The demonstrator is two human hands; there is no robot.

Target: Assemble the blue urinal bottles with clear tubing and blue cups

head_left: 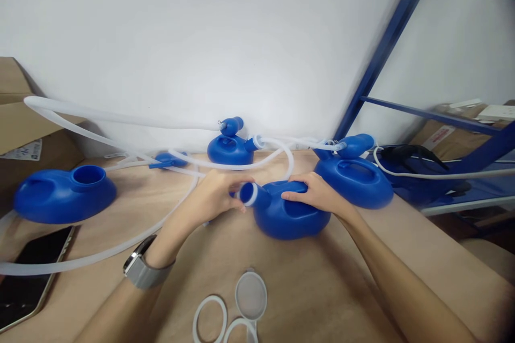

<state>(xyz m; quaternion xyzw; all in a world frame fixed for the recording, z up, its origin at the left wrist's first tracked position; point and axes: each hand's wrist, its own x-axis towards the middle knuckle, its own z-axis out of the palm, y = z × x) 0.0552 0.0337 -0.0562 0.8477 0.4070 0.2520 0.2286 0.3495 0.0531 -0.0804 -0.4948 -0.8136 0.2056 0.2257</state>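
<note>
A blue plastic urinal bottle [292,220] stands at the middle of the table, its round mouth [249,194] with a white ring tilted up toward the left. My right hand [316,191] is wrapped over the handle on its top. Beside the mouth, my left hand [219,193] is closed, fingertips at the rim. A bit of a blue plastic part [232,194] shows between its thumb and fingers; most of it is hidden by the hand. Nearer to me lie a translucent round lid [251,296] and white rings [210,319].
More blue bottles stand left [64,201], at the back [229,153] and right [354,182]. White hoses [120,249] loop across the table. A phone [30,273] lies at left by a cardboard box [32,134]. A blue metal frame [386,43] rises at right.
</note>
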